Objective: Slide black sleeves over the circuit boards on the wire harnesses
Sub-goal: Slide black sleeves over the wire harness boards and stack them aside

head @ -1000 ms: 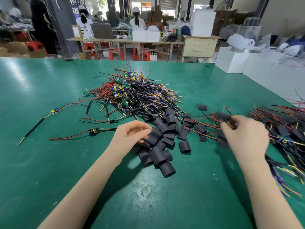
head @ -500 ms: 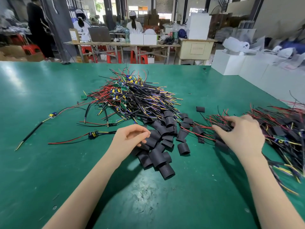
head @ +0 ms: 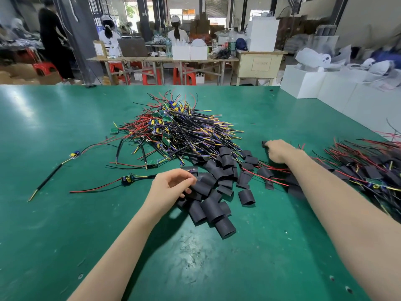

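— Head view: what are your hands doing?
— Your left hand [head: 171,187] is curling its fingers on the heap of black sleeves [head: 213,192] at six o'clock. Your right hand [head: 278,151] is pinching a lone sleeve [head: 264,143] at three o'clock.
— And the boards?
— They're lying in the harness pile [head: 178,131] at twelve o'clock; finished harnesses [head: 368,168] are crowding your right forearm. The writing on the beige cabinet [head: 260,63] is blurring out, unreadable.

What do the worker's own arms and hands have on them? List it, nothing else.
Nothing worn shows. The left hand and right hand are bare, without gloves, and no rings or watch can be seen. Both forearms are bare up to the picture's edge: no sleeves, wrist straps or markings.
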